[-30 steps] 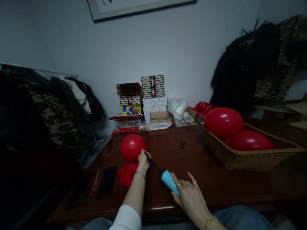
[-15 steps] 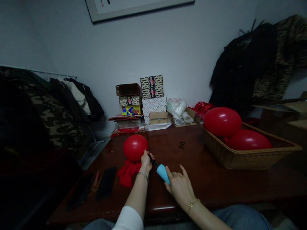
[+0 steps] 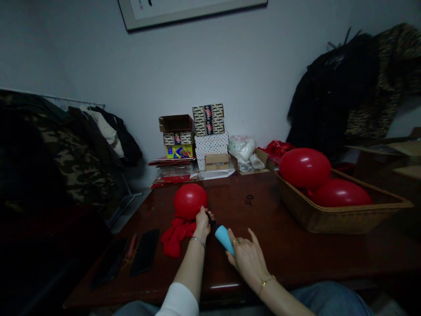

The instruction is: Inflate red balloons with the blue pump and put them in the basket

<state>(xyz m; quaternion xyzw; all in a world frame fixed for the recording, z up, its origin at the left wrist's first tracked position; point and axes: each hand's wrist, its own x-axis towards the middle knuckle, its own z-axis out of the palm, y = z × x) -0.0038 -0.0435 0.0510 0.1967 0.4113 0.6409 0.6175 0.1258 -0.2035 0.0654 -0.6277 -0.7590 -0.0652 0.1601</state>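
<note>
A partly inflated red balloon [image 3: 190, 201] stands out beyond my left hand [image 3: 203, 223], whose fingers are closed around its neck at the black nozzle end of a hand pump. My right hand [image 3: 248, 259] grips the pump's light blue barrel [image 3: 225, 239], with thumb and some fingers around it and other fingers stretched out. Pump and balloon form one slanting line above the table. Just left of my left wrist lies a heap of limp red balloons [image 3: 176, 237]. The balloon's mouth is hidden by my left fingers.
A wicker basket [image 3: 332, 219] with two large red balloons [image 3: 305, 167] stands on the right of the dark wooden table [image 3: 263, 206]. Small black loops [image 3: 249, 199] lie mid-table. Dark phone-like slabs [image 3: 144, 252] lie at left. Stacked boxes [image 3: 210, 149] line the back.
My left hand and the balloon have shifted slightly right, closer to the blue barrel. The right hand has hardly moved.
</note>
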